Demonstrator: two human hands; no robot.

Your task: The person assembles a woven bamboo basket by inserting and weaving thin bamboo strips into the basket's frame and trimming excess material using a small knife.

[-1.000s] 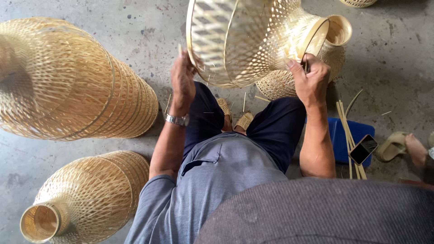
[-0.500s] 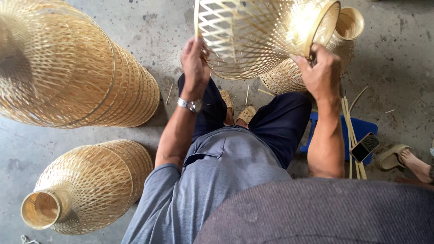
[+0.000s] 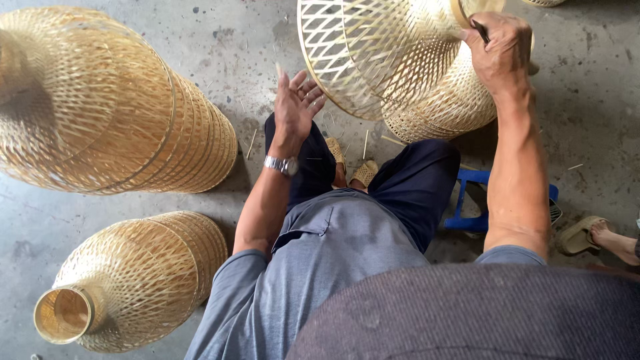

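Woven bamboo basket (image 3: 393, 60) was held up off the floor, tilted, its wide open rim facing down and toward the person, its narrow neck at the top edge of the view. It hung above the knees, in front of a second, tighter-woven basket (image 3: 453, 107) that stood on the floor just behind it.

Right hand (image 3: 500, 50) was closed around the neck end of the lifted basket, fingers curled tight, a dark thin object pinned under them; what it was could not be told. Left hand (image 3: 297, 107) was spread, fingers apart and pointing up, palm toward the basket's rim, just beside it but not touching. A metal wristwatch (image 3: 281, 165) sat on the left wrist.

Person sat low, dark trousers (image 3: 413, 187), grey shirt (image 3: 320, 267), sandalled feet (image 3: 350, 163) between the knees. A blue stool (image 3: 470, 200) showed under the right thigh.

On the concrete floor (image 3: 253, 40), loose bamboo slivers lay scattered near the feet. A big stack of nested baskets (image 3: 113, 107) lay on its side at the left edge. Another basket (image 3: 133, 280) lay at the lower left corner, neck toward the camera. Another person's sandalled foot (image 3: 593, 235) showed at the right edge.
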